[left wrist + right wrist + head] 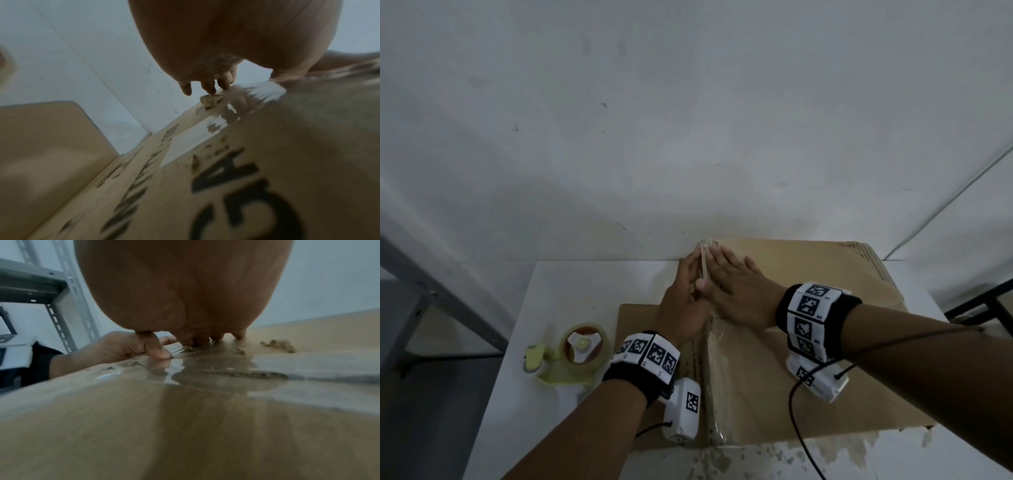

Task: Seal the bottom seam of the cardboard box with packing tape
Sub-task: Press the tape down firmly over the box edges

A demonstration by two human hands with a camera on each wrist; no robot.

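While the taped seam (714, 383) runs lengthwise away from the person, both hands lie flat at its far end, left hand (681, 305) flanking, right hand (739, 291) pressing the cardboard box (825, 342), gripping nothing.

The right hand (185, 293) presses flat on the glossy tape (205, 369) of the cardboard box (102, 426); the left hand (115, 345) is beside it.

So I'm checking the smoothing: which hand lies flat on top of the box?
The right hand, fingers spread on top; the left hand presses the side.
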